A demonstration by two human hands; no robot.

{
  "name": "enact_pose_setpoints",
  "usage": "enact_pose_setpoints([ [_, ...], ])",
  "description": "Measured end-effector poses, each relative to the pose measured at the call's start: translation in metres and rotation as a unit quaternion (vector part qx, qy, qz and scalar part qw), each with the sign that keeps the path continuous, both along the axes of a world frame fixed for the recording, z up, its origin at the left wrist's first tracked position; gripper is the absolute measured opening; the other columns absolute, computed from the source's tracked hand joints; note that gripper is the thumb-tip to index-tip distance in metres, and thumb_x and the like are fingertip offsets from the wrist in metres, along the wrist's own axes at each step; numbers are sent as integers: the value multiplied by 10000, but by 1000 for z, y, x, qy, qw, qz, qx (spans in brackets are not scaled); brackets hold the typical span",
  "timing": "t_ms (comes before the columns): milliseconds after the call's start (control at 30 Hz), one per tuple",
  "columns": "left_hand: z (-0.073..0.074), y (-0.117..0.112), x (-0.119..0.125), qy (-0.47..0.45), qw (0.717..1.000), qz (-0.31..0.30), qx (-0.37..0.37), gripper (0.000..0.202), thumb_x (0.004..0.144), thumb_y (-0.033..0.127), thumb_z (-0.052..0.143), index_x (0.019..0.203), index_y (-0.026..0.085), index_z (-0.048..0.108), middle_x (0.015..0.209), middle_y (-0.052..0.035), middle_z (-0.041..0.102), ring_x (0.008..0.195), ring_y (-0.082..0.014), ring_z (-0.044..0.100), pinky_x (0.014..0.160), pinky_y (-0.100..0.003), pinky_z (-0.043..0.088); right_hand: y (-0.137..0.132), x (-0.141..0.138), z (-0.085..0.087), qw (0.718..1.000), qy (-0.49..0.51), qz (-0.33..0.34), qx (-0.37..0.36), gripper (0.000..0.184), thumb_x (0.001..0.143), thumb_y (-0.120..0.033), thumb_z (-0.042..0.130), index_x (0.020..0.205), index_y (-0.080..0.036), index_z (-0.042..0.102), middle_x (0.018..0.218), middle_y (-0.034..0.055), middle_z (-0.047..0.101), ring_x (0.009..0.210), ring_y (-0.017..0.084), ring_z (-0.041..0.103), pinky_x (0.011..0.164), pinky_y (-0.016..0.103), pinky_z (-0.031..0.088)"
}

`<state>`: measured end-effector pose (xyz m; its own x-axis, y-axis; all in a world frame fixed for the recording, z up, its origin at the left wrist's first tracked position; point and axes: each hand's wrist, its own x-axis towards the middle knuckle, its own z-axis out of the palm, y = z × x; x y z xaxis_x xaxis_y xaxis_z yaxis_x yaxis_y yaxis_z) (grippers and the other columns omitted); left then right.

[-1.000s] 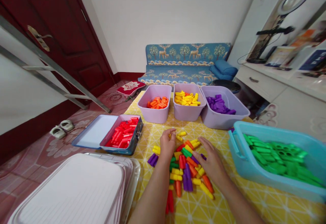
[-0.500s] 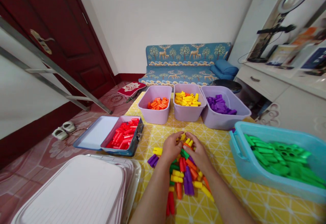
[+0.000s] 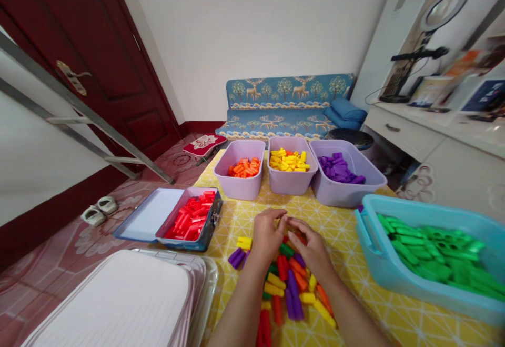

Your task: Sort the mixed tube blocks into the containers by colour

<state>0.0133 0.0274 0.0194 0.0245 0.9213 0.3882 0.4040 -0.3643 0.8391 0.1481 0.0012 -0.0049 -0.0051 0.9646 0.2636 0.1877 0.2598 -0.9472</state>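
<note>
Both hands are over the far end of a pile of mixed plastic tube pieces on the table. My left hand [image 3: 269, 234] is curled, its thumb and fingertips pressed inward. Facing it, my right hand [image 3: 312, 244] is bent the same way, its fingertips almost meeting the left ones. Whatever lies between the fingers is hidden. Below the hands are purple pieces [image 3: 293, 295], a red piece [image 3: 282, 267], an orange piece [image 3: 299, 268] and a yellow piece [image 3: 324, 313]. Left of my left wrist lie a yellow piece [image 3: 244, 243] and a purple piece [image 3: 236, 257].
Three lilac bins at the back hold orange pieces [image 3: 244, 168], yellow pieces [image 3: 290, 160] and purple pieces [image 3: 340, 169]. At right a turquoise tub [image 3: 371, 263] has green pieces. An open tin box [image 3: 207, 231] contains red ones. White lids [image 3: 118, 299] are stacked front left.
My hands have drawn closer together, covering the yellow pieces that showed between them. Some pieces under my wrists have shifted slightly. The whole view has tipped a little upward.
</note>
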Motion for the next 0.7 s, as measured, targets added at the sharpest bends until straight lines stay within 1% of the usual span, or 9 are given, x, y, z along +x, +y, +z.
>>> enact_pose_setpoints([
  [67, 20, 8, 2, 14, 999, -8, 51, 204, 824, 217, 557, 943, 227, 722, 911, -90, 708, 867, -231, 624, 815, -354, 467, 1, 1, 13, 998, -48, -28, 25, 295, 752, -287, 618, 1036, -238, 681, 1133, 65, 662, 1092, 243, 586, 1011, 430, 414],
  [133, 45, 25, 4, 20, 995, -20, 99, 222, 824, 177, 542, 959, 224, 712, 906, -95, 700, 864, -231, 617, 813, -354, 465, 6, 6, 36, 994, -95, -44, 34, 305, 728, -259, 615, 1024, -249, 688, 1094, 61, 678, 1059, 251, 598, 993, 437, 421],
  [233, 82, 67, 6, 41, 988, -7, 149, 237, 804, 124, 533, 935, 200, 716, 915, -100, 698, 878, -236, 617, 847, -357, 457, 29, 20, 78, 985, -162, -35, 39, 296, 709, -259, 630, 994, -248, 709, 1009, 68, 710, 906, 259, 648, 862, 423, 484],
  [300, 99, 102, 7, 90, 985, 10, 148, 249, 783, 95, 535, 933, 172, 718, 954, -113, 693, 904, -240, 617, 884, -357, 447, 58, 30, 105, 973, -223, -21, 49, 249, 706, -248, 632, 936, -223, 726, 950, 72, 728, 802, 245, 667, 780, 396, 505],
  [333, 104, 120, 8, 121, 983, 13, 138, 253, 771, 82, 538, 926, 165, 720, 950, -115, 692, 907, -238, 617, 898, -352, 443, 75, 35, 116, 964, -257, -25, 59, 235, 708, -239, 632, 920, -210, 730, 908, 69, 736, 770, 238, 670, 758, 382, 506],
  [400, 107, 152, 9, 198, 975, 0, 101, 285, 750, 57, 543, 951, 168, 712, 978, -113, 687, 957, -236, 611, 935, -343, 428, 114, 42, 131, 944, -313, -36, 97, 221, 718, -204, 617, 905, -192, 734, 891, 65, 742, 787, 230, 673, 748, 354, 503],
  [500, 101, 185, 9, 306, 949, -36, 65, 341, 722, 34, 560, 1012, 161, 687, 1041, -139, 664, 1024, -257, 599, 951, -356, 417, 171, 46, 140, 899, -414, -60, 127, 249, 726, -127, 583, 919, -165, 736, 891, 71, 746, 814, 225, 676, 756, 328, 494],
  [600, 89, 200, 10, 342, 937, -46, 53, 348, 659, 18, 621, 980, 135, 687, 1035, -165, 655, 1018, -285, 608, 942, -367, 426, 220, 42, 137, 857, -501, -49, 105, 271, 736, -80, 581, 959, -123, 730, 949, 112, 738, 885, 242, 670, 794, 322, 481],
  [700, 80, 205, 11, 375, 924, -51, 46, 354, 626, 27, 651, 973, 91, 680, 1054, -197, 645, 1052, -311, 595, 975, -379, 408, 259, 34, 126, 847, -526, -34, 75, 298, 732, -56, 610, 1015, -63, 704, 1047, 160, 704, 981, 259, 641, 845, 311, 458],
])
